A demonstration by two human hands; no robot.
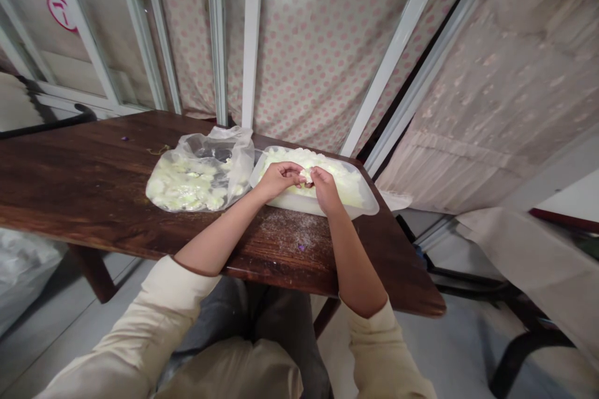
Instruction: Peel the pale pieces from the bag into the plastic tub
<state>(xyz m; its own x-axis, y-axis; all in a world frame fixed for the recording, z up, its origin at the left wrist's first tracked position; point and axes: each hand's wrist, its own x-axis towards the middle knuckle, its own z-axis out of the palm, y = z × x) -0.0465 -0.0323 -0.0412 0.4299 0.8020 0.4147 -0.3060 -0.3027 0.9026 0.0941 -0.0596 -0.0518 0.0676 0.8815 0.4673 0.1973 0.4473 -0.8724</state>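
"Head view, then: where is the small pale piece [306,176], and what has hold of it?"

"Both hands. It sits between them, just above the white tub [322,204]. The left hand [279,179] pinches one side with bent fingers, and the right hand [325,190] pinches the other, thumb uppermost. Fingers cover much of it, so I can't tell its full shape."

"Heavy, do you think?"

"Light, I'd judge; fingertips alone bear it. Probably soft too, and likely to tear or crumble under a hard squeeze. It may be damp and a bit slippery, though the picture doesn't settle that."

"So where should one grip it?"

"By opposite edges, with the pads of thumb and forefinger, gently. Pressing the middle would risk crushing it."

"And around it?"

"A similar pale mass [344,176] fills the tub. Left of that, a clear plastic bag [187,184] of pale pieces rests on the dark wooden table [88,181]; the bag looks limp, easiest gathered at its loose upper edge."
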